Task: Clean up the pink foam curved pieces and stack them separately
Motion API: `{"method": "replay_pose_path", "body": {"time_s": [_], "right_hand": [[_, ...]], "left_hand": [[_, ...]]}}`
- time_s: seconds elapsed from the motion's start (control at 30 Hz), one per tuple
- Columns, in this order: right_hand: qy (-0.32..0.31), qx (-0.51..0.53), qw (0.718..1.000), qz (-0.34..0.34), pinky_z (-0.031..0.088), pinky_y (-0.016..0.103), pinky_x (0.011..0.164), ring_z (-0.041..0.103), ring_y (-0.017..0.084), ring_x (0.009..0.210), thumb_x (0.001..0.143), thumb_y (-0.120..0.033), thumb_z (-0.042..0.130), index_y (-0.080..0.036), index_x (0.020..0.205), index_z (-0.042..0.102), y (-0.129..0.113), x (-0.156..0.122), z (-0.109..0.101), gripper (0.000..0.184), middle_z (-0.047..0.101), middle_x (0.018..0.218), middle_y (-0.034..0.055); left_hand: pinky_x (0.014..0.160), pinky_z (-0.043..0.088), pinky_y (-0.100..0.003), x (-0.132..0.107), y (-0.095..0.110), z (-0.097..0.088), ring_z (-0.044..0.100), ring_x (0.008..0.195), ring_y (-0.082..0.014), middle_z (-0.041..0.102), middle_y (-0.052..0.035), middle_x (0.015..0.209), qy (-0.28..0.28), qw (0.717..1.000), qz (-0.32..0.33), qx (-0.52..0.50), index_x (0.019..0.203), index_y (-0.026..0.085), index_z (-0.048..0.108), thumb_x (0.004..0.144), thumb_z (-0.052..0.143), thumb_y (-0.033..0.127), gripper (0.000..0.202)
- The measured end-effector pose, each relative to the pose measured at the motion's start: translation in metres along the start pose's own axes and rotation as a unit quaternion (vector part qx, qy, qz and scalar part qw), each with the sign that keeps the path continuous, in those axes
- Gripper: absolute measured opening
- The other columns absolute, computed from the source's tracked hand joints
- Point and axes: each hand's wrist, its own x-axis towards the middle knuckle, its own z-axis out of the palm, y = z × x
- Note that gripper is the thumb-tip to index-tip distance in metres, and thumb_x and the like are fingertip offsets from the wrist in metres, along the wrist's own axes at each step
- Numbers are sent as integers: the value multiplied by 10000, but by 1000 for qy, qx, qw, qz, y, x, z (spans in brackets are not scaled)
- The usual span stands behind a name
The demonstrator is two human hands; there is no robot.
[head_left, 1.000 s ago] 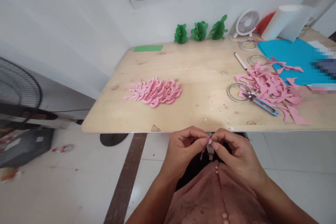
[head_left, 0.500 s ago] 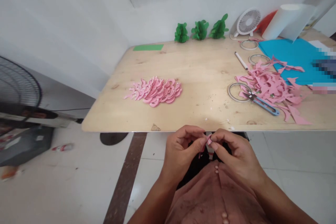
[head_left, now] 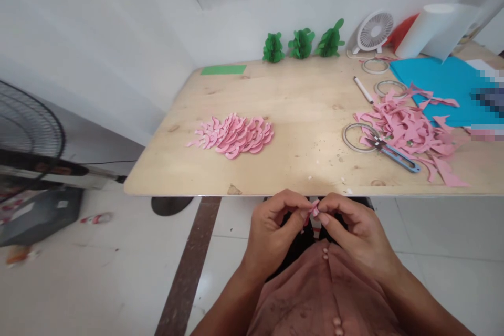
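Just in front of the table's near edge, my left hand [head_left: 277, 228] and my right hand [head_left: 350, 226] meet fingertip to fingertip. Between them is a small pink paper piece [head_left: 314, 209], pinched by thumb and forefinger on each side. Its full shape is partly hidden by my fingers. Beyond my left hand, a pile of curved pink paper cut-outs [head_left: 240, 136] lies on the wooden table [head_left: 303, 100]. Farther to the right, blue-handled thread snips [head_left: 397, 157] rest against a roll of tape [head_left: 346, 139] and a heap of pink paper scraps [head_left: 413, 123].
Along the wall stand three green paper figures [head_left: 302, 43] and a small white fan [head_left: 374, 31]. A green paper strip [head_left: 223, 70], a white marker [head_left: 363, 90] and blue sheets [head_left: 452, 84] lie on the table. A large floor fan [head_left: 31, 136] is at left.
Both hands keep their pinch on the pink paper piece, with only a tiny shift of the fingers. The whole view has moved slightly.
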Motion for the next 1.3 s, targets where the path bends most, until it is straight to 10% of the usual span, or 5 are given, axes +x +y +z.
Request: {"method": "replay_pose_path", "body": {"time_s": [1.3], "right_hand": [[45,-70,997,11,453,255,614,603,158,669,898,-284,507,-199,807,625,-2,-2,4,171,650,703,7]], "left_hand": [[618,485,-218,-2,8,3,621,637,-116,676,-6,729,21,984,71,163,799,173,666,831,588,129,95]]}}
